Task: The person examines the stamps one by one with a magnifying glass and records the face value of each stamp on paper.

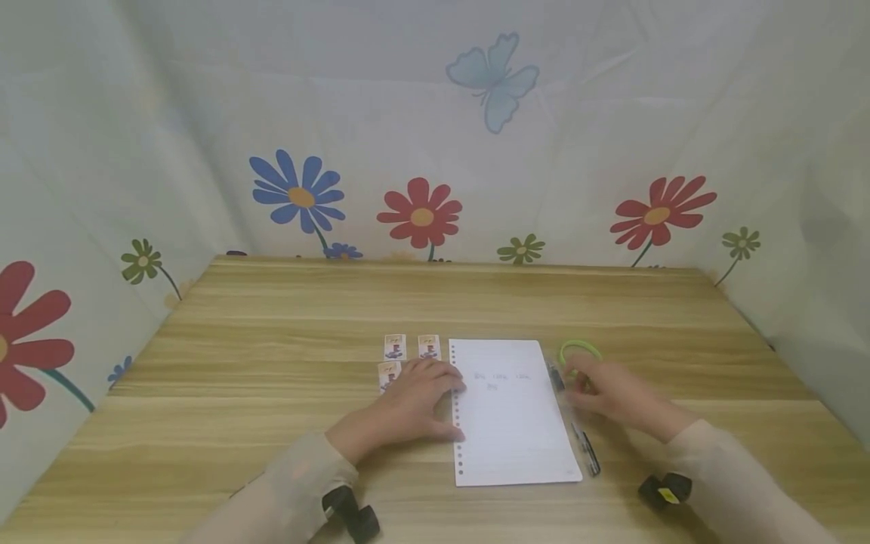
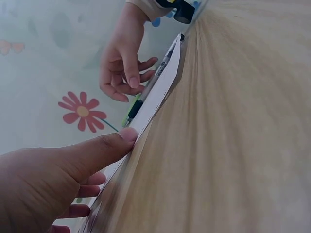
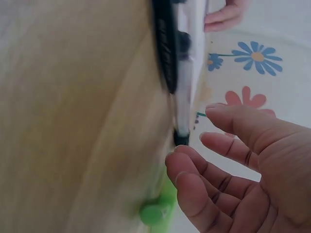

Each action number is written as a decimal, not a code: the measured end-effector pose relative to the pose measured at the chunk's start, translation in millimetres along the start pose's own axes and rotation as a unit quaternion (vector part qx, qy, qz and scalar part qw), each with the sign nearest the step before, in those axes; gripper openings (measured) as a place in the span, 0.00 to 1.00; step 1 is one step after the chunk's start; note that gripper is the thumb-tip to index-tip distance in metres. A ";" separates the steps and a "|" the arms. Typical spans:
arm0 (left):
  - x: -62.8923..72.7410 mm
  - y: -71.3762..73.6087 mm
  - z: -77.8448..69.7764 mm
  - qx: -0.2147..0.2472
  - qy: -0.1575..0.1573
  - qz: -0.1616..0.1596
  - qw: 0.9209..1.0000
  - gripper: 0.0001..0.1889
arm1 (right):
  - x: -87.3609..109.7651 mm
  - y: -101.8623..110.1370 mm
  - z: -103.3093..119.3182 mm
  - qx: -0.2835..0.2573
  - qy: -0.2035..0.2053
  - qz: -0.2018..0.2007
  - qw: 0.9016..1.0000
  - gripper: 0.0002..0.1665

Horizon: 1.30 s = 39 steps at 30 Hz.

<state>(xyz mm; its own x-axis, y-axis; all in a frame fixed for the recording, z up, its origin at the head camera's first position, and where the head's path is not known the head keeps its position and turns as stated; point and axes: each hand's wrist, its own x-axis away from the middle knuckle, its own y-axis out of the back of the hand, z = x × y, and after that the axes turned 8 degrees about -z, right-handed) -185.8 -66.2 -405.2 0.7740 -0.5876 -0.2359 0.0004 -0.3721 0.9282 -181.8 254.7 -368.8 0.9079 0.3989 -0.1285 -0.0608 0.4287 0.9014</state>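
Note:
A lined sheet of loose-leaf paper (image 1: 513,434) with punched holes and a few handwritten marks lies on the table. My left hand (image 1: 424,397) rests at its holed left edge, thumb and fingertips touching it. Along the right edge lies a clear pen (image 1: 590,453) with black ends, its middle covered by my right hand in the head view. My right hand (image 1: 612,393) is over the pen, fingers loosely bent and nothing between them in the right wrist view. Just beyond it is a bright green curved object (image 1: 576,347), partly hidden; its kind is unclear.
Three small printed cards (image 1: 395,347) lie left of the paper, one partly behind my left hand. The wooden table (image 1: 306,302) is bordered by a flower-printed cloth (image 1: 578,151) at the back and sides.

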 end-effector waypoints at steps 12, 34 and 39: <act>-0.2 -0.8 0.8 0.002 -0.005 -0.001 1.000 0.37 | -6.1 -12.9 5.2 0.038 -0.001 0.010 0.999 0.14; -0.8 -0.9 -0.8 -0.005 -0.001 0.001 1.000 0.37 | -9.1 9.8 15.2 0.018 0.025 -0.068 0.997 0.10; -1.0 -0.7 -0.7 -0.005 0.001 0.001 1.000 0.37 | -6.4 21.1 25.7 0.052 0.043 -0.122 0.990 0.08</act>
<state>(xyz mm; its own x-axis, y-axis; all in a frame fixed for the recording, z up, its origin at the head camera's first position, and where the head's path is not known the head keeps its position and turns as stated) -186.1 -64.8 -405.4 0.7753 -0.5872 -0.2325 0.0048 -0.3627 0.9319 -178.2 240.4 -338.3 0.8518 0.3629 -0.3779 0.2028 0.4367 0.8764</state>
